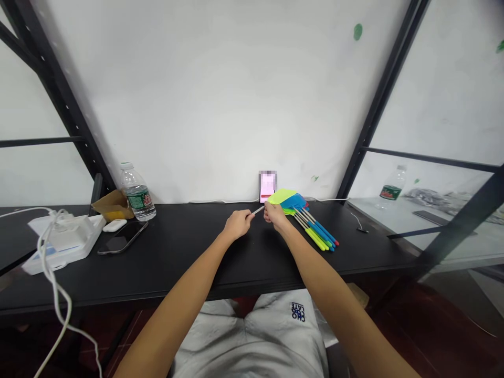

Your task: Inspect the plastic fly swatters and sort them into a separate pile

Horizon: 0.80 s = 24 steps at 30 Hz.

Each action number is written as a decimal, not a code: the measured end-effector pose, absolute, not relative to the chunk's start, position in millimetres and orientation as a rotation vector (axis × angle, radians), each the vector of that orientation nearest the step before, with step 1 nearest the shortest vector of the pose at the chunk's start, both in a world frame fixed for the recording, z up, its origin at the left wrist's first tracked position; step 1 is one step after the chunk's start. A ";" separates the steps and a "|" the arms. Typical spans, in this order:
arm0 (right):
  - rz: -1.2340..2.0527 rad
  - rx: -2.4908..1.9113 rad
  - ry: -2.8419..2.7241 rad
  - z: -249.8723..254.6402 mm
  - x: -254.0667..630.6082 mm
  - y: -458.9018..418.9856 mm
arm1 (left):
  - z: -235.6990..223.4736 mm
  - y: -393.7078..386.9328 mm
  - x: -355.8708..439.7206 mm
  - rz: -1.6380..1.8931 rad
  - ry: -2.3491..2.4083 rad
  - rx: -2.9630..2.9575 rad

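Note:
My left hand (237, 224) is closed around one end of a thin silvery rod (258, 210) above the black desk. My right hand (274, 214) grips the other end, a short way to the right, so the rod spans the gap between the two fists. Just behind the right hand shows a flat yellow paddle head (282, 196); whether it belongs to the held rod I cannot tell. To the right lies a bundle of what look like fly swatters (315, 229), with blue and lime handles, metal shafts and flat coloured heads, partly overlapping.
A lit phone (268, 188) leans on the wall behind my hands. At left are a water bottle (138, 194), a cardboard box (113, 206), a white case (114, 226), a dark phone (123, 238) and a white power strip (71, 236) with cables. Black metal posts (378, 100) frame the desk.

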State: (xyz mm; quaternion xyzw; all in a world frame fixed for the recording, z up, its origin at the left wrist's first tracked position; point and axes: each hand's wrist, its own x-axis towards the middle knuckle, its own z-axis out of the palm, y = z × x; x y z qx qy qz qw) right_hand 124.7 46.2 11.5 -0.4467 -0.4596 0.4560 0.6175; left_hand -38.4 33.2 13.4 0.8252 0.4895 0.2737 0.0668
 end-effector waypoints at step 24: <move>0.894 -1.152 -0.667 25.4 176.4 50.1 | 16.4 37.4 -62.2 0.744 1.464 2.579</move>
